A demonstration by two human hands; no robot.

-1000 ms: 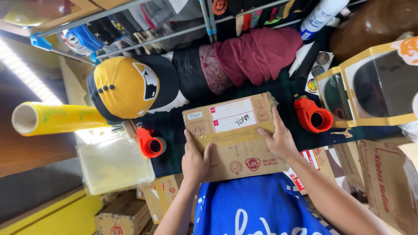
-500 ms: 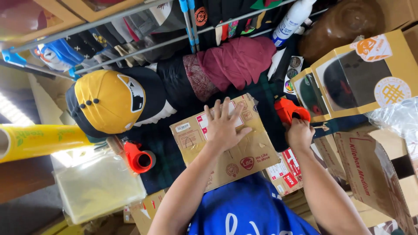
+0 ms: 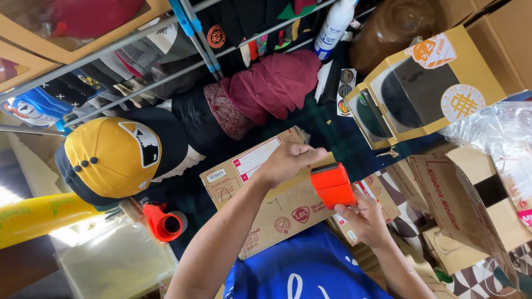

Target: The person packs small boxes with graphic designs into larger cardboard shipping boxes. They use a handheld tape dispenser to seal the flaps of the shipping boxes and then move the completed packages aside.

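Gripping orange tape dispenser [image 3: 332,185] right-handed [image 3: 363,218] | left hand [image 3: 288,161] curled on cardboard box [image 3: 266,205], white-labelled

A single view is given, taken from a camera worn on the person's head and aimed steeply down. The scene is seen close, within arm's reach: both forearms enter from the lower edge, above a blue shirt [image 3: 310,271]. The frame is filled by a cluttered work surface, with a cardboard box [image 3: 266,194] near the centre and a clothes rail [image 3: 138,83] across the top. No second view is provided.
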